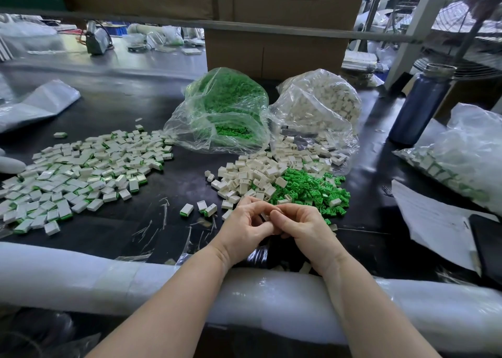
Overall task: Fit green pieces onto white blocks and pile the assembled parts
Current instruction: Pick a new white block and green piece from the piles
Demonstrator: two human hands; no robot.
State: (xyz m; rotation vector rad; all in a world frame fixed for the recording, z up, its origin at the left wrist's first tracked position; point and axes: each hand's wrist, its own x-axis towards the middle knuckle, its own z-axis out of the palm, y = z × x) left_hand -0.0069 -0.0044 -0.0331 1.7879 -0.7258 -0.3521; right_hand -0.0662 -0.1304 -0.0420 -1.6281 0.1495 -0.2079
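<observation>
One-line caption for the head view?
Both hands pinch a small part; loose blocks, green pieces, finished pile.

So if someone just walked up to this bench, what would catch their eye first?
Probably the clear bag of bright green pieces at the table's centre back, spilling toward a loose green heap beside white blocks. Next, the wide spread of assembled parts on the left, and the left hand and right hand meeting in front.

Two clear bags at centre: one of green pieces [228,96], one of white blocks [323,99]. Third bag [461,151] at right, assembled parts inside. Three loose heaps, too many to count: assembled [81,172], white [252,175], green [312,189]. One blue bottle [421,104]. Two hands.
</observation>
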